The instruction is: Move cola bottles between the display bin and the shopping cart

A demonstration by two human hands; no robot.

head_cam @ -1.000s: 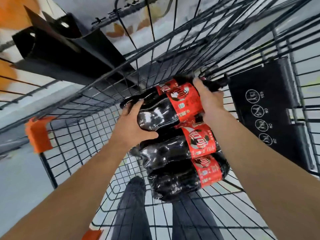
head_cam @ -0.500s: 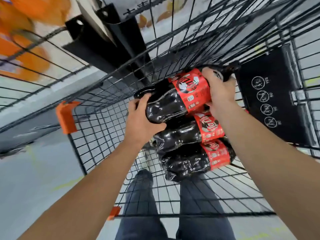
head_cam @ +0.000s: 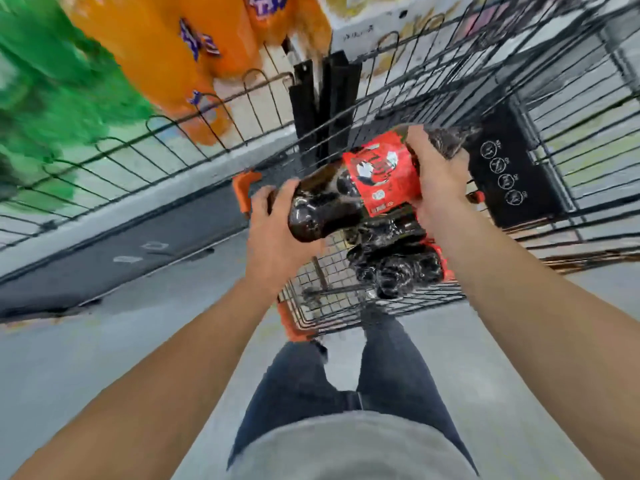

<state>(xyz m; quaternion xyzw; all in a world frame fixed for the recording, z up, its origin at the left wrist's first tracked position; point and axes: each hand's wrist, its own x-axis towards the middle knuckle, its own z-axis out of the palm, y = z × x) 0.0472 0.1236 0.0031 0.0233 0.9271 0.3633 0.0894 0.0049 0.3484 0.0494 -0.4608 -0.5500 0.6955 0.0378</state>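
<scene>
My left hand [head_cam: 273, 233] grips the bottle's [head_cam: 349, 195] base, right hand [head_cam: 438, 178] its neck; it lies crosswise above the cart [head_cam: 433, 95].

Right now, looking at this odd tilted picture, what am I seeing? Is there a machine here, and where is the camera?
No machine here: a person is working with two bare hands. The camera sits on the person's head and looks forward and down, so you see their own arms, legs and the floor, bent by the wide lens.

Both hands hold one cola bottle, lying sideways above the shopping cart. The left hand grips its dark bottom end; the right hand grips near the neck, beside the red label.

Below it, more cola bottles lie in the wire cart. A black panel with round warning symbols sits at the cart's right. To the upper left, behind a low wire fence, are blurred orange bottles and green bottles.
</scene>
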